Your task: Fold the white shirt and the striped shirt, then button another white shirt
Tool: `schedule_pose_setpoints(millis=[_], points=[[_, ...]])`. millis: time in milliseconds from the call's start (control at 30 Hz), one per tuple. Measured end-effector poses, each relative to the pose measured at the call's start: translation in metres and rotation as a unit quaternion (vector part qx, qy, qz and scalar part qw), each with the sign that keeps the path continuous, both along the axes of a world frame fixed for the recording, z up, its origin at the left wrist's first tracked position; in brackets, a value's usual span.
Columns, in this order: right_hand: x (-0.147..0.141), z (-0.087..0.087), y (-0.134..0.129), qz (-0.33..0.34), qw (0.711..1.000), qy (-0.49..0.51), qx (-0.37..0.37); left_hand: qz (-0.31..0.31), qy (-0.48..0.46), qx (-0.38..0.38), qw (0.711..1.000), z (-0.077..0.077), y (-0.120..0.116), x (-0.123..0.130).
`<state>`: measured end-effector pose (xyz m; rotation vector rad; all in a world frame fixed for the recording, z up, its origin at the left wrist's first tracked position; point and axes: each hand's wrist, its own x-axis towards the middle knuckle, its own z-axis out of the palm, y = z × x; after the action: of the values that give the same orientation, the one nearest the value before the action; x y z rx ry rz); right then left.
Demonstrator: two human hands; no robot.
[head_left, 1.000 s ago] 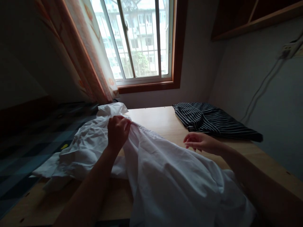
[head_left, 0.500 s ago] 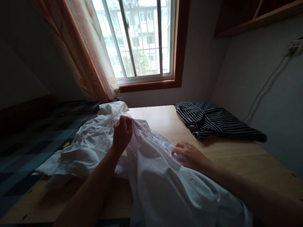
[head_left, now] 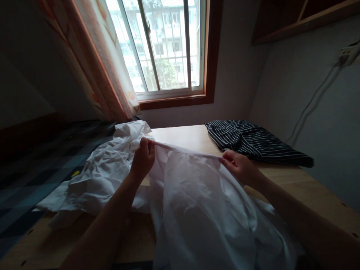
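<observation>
A white cloth garment (head_left: 194, 195) hangs from my two hands over the near side of the wooden table. Its upper edge is stretched in a nearly straight line between them, sloping down a little to the right. My left hand (head_left: 143, 155) is closed in a pinch on the left end of that edge. At the right end, my right hand (head_left: 237, 163) pinches the same edge. The lower part of the garment falls in folds toward me and runs out of view. Its exact kind cannot be made out.
More crumpled white cloth (head_left: 104, 168) lies left of my left hand. A black garment with white stripes (head_left: 250, 140) rests at the table's (head_left: 180, 133) back right. Dark checked fabric (head_left: 25, 180) spreads at the left. Behind are a window (head_left: 168, 48) and a curtain (head_left: 98, 63).
My right hand has moved right and slightly up and now grips the garment's edge, where before it lay loosely on the cloth. The edge has gone from slack to taut.
</observation>
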<state>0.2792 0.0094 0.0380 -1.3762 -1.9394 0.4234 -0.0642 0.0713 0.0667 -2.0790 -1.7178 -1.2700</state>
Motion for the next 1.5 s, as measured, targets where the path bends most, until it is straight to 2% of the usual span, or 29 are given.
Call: schedule_pose_setpoints(millis=[200,333,467,567,700,933,1033,1300,1500], points=[[0.028,0.004,0.015,-0.105,0.989,0.005,0.103,-0.047,0.068,-0.029,0.996,-0.006,0.002,0.003],[0.039,0.004,0.019,-0.107,0.981,-0.033,0.158,-0.11,0.09,-0.045,0.989,-0.006,0.002,0.003],[0.043,0.003,0.02,-0.122,0.968,-0.117,0.188,-0.15,0.163,-0.053,0.974,-0.003,-0.003,0.005],[0.044,-0.001,0.023,-0.138,0.956,-0.176,0.189,-0.157,0.203,-0.059,0.965,-0.003,-0.006,0.008],[0.046,-0.008,0.029,-0.1,0.955,-0.213,0.182,-0.187,0.217,-0.061,0.956,-0.004,-0.006,0.006],[0.042,-0.006,0.028,-0.012,0.973,-0.132,0.187,-0.191,0.216,-0.061,0.956,-0.002,-0.003,-0.003],[0.038,-0.004,0.024,0.017,0.976,-0.153,0.152,-0.191,0.217,-0.054,0.956,0.0,-0.001,-0.006],[0.019,-0.023,0.021,-0.028,0.96,-0.272,0.069,-0.179,0.169,0.02,0.969,-0.011,0.013,-0.01],[0.01,-0.018,0.016,-0.01,0.952,-0.301,0.051,-0.147,0.167,0.017,0.975,-0.012,0.012,-0.008]])
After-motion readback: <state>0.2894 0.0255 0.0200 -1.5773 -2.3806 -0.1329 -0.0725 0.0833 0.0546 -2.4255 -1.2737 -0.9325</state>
